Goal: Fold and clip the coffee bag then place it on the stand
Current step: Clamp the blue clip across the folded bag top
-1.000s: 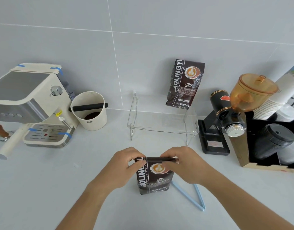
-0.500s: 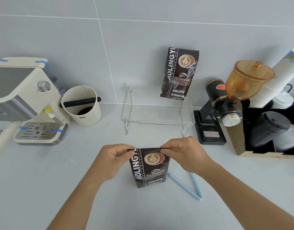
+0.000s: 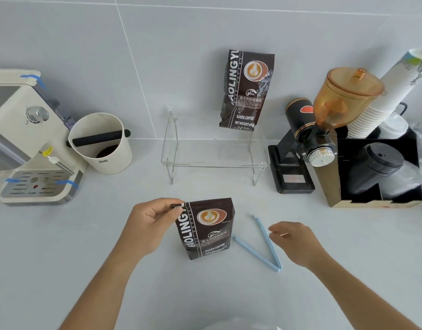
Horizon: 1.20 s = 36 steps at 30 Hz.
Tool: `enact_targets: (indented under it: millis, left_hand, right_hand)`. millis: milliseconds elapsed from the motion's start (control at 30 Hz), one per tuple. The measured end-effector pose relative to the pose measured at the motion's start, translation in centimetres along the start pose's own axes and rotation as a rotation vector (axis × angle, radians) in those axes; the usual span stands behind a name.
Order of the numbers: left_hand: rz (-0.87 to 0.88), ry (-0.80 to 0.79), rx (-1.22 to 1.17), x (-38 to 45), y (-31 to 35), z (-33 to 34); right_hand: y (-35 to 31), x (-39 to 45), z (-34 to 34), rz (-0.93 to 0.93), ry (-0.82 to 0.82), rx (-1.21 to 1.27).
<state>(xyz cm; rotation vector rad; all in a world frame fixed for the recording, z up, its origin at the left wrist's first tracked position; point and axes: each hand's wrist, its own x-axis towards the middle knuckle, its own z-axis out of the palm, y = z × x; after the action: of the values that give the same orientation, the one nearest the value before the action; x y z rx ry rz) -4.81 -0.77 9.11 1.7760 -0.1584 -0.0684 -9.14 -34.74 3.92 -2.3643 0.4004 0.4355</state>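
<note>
A dark brown coffee bag (image 3: 206, 231) stands upright on the white counter with its top folded down. My left hand (image 3: 149, 222) pinches the folded top at the bag's upper left corner. My right hand (image 3: 293, 241) hovers with fingers apart to the right of the bag, just above the pale blue bag clip (image 3: 264, 246), which lies open in a V on the counter. The clear acrylic stand (image 3: 214, 160) sits behind, against the wall. A second, taller coffee bag (image 3: 247, 89) stands on the stand's right part, leaning on the wall.
A cream espresso machine (image 3: 26, 144) and a cream knock box (image 3: 102, 141) stand at the left. A black grinder with an amber hopper (image 3: 324, 125), stacked paper cups (image 3: 381, 98) and a box of black lids (image 3: 376, 167) fill the right.
My right hand has let go of the bag's top and moved right and down to the blue clip. My left hand still holds the fold.
</note>
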Motion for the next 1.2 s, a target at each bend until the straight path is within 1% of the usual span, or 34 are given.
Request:
enact_targets:
  millis: [67,233,400,533,600,767,933,1033,1200]
  left_hand:
    - [-0.008,0.016,-0.010,-0.1,0.0,0.1]
    - [-0.011,0.016,0.005,-0.3,0.0,0.0]
    - [-0.001,0.040,0.000,-0.6,0.3,0.2]
    - [0.008,0.063,-0.016,-0.7,0.5,0.4]
    - [0.006,0.067,-0.024,-0.7,0.5,0.5]
    - [0.011,0.064,-0.043,-0.7,0.4,0.6]
    - [0.012,0.070,-0.044,-0.3,0.2,0.5]
    - [0.010,0.073,-0.055,-0.2,0.0,0.5]
    - [-0.001,0.076,-0.058,-0.1,-0.2,0.6]
  right_hand:
    - [2.0,-0.6,1.3,0.106,0.004,-0.033]
    - [3.6,-1.3,3.7,0.251,-0.010,-0.073]
    - [3.2,-1.0,4.4,0.271,-0.009,-0.178]
    - [3.1,-1.0,4.4,0.290,-0.013,-0.207]
    - [3.1,-1.3,4.2,0.275,0.010,-0.215]
    - [2.9,-1.8,2.4,0.180,0.125,-0.173]
    - [1.2,-2.2,-0.7,0.122,0.191,0.089]
    - [0.0,-3.0,-2.7,0.051,0.232,0.190]
    - [-2.9,-4.2,-5.6,-0.053,0.219,0.305]
